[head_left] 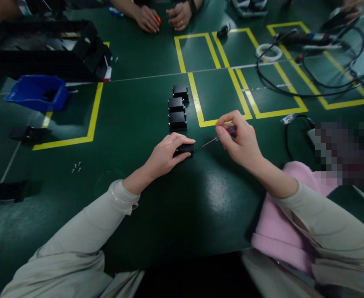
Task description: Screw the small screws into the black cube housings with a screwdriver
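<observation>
My left hand (169, 153) is closed round a small black box (185, 147) that lies on the green table. Between the thumb and fingers of my right hand (239, 138) is a screwdriver (231, 130) with a dark purplish handle. Its thin shaft slants down to the left, and the tip meets the right end of the box; what it touches there is too small to make out. Just beyond my left hand, several similar black boxes (177, 120) stand in a row, with small shiny bits at their corners. Several tiny screws (76, 167) lie loose to the left.
A blue bin (36, 93) and a long black tray (89, 58) stand at the left. Yellow tape (225, 121) marks rectangles. Cables (262, 78) and a white tape ring (269, 53) lie at the right, near a pink cloth (281, 219). Another person's hands (149, 18) rest across the table.
</observation>
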Action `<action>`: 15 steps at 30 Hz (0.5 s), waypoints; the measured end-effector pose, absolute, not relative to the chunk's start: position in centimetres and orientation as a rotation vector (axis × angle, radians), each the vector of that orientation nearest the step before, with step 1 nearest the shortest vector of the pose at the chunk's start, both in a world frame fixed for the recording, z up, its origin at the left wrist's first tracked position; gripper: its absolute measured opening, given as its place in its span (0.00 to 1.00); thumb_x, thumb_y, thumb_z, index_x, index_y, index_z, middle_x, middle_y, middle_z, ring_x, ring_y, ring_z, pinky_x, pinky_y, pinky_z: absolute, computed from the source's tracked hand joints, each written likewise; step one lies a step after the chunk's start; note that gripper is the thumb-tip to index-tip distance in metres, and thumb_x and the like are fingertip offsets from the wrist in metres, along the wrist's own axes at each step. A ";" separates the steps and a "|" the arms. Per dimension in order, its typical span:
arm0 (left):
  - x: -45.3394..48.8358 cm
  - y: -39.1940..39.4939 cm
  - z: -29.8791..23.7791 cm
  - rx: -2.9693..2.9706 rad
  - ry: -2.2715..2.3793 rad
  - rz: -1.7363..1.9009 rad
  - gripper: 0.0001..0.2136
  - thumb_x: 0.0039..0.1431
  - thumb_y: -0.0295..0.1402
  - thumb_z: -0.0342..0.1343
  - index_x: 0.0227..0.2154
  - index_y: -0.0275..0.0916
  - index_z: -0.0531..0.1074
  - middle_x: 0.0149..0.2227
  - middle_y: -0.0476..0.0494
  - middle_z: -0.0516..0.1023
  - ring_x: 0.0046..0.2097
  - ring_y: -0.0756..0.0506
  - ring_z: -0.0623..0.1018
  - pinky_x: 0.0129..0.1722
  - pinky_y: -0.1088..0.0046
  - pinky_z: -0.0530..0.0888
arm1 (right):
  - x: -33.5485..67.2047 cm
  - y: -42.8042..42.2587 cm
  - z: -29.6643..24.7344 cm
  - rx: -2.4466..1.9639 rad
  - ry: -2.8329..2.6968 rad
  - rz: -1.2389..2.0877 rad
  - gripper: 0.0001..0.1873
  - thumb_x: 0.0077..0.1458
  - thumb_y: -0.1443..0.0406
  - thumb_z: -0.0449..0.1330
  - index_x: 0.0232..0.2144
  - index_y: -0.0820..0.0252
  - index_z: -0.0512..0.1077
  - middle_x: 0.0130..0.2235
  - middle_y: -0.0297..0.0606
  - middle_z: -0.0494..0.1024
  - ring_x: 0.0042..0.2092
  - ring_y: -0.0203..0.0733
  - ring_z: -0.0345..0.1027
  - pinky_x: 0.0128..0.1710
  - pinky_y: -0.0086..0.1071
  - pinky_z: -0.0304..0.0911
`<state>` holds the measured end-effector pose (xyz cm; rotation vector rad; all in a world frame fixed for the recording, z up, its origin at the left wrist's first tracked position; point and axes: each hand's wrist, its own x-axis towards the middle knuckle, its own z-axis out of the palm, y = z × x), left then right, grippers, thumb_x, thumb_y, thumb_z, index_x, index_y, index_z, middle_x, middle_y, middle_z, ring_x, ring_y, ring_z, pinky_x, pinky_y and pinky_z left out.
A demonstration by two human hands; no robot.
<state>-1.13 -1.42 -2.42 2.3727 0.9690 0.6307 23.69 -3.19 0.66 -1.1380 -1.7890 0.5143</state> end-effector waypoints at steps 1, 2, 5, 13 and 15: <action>-1.1 -1.4 -2.4 2.374 0.971 0.629 0.14 0.68 0.35 0.56 0.55 0.41 0.71 0.53 0.40 0.76 0.56 0.40 0.75 0.57 0.58 0.71 | 23.5 -3.1 0.9 -1.144 -1.793 0.522 0.04 0.65 0.63 0.56 0.36 0.54 0.64 0.24 0.25 0.66 0.21 0.31 0.61 0.25 0.30 0.56; -1.1 -1.4 -2.4 2.374 0.971 0.628 0.14 0.68 0.35 0.56 0.55 0.41 0.71 0.53 0.40 0.76 0.56 0.40 0.75 0.57 0.58 0.71 | 23.4 -3.1 1.1 -1.154 -1.797 0.539 0.04 0.65 0.64 0.57 0.35 0.53 0.64 0.24 0.24 0.66 0.21 0.31 0.61 0.25 0.31 0.56; -1.1 -1.3 -2.5 2.377 0.970 0.626 0.14 0.68 0.35 0.56 0.54 0.41 0.71 0.52 0.40 0.76 0.55 0.40 0.75 0.57 0.58 0.71 | 22.9 -2.8 1.9 -1.215 -1.814 0.582 0.05 0.63 0.67 0.56 0.35 0.53 0.64 0.23 0.24 0.64 0.21 0.31 0.59 0.25 0.31 0.55; -1.2 -1.2 -2.6 2.387 0.964 0.629 0.14 0.68 0.34 0.57 0.54 0.40 0.71 0.52 0.39 0.75 0.55 0.40 0.75 0.56 0.59 0.71 | 22.6 -1.6 1.1 -1.224 -1.716 0.610 0.07 0.61 0.70 0.55 0.33 0.53 0.63 0.22 0.24 0.64 0.22 0.32 0.61 0.25 0.31 0.55; -1.3 -1.2 -2.6 2.387 0.963 0.622 0.14 0.68 0.34 0.57 0.55 0.41 0.71 0.53 0.40 0.75 0.55 0.41 0.75 0.57 0.59 0.71 | 22.9 -1.5 0.3 -1.205 -1.671 0.617 0.05 0.62 0.68 0.55 0.33 0.52 0.64 0.21 0.24 0.64 0.22 0.33 0.59 0.25 0.31 0.54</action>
